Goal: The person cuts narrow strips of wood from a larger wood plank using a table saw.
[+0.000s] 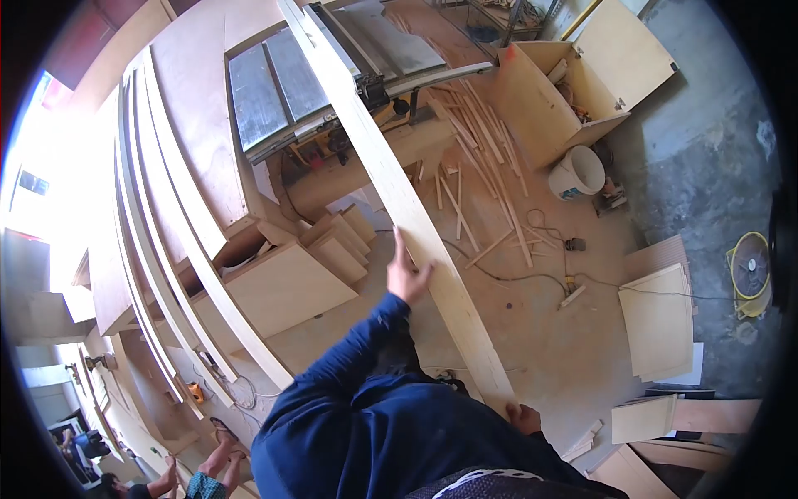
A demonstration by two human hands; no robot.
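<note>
A long pale wooden board (pixel 424 233) runs from the table saw (pixel 278 87) at the top down to my body. My left hand (pixel 407 270) is at the board's left edge near its middle, index finger stretched along the edge and thumb over the top face. At the board's near end, my right hand (pixel 524 417) has its fingers wrapped round the end corner. The far part of the board lies across the saw's metal top, beside the black fence mount (pixel 371 90).
Long strips (pixel 179 200) lie on the workbench at left. Offcuts (pixel 490 158) litter the floor, near an open wooden cabinet (pixel 540 108), a white bucket (pixel 576 173) and a yellow fan (pixel 750 266). Panels (pixel 661 320) lie at right. Another person's legs (pixel 218 457) show at lower left.
</note>
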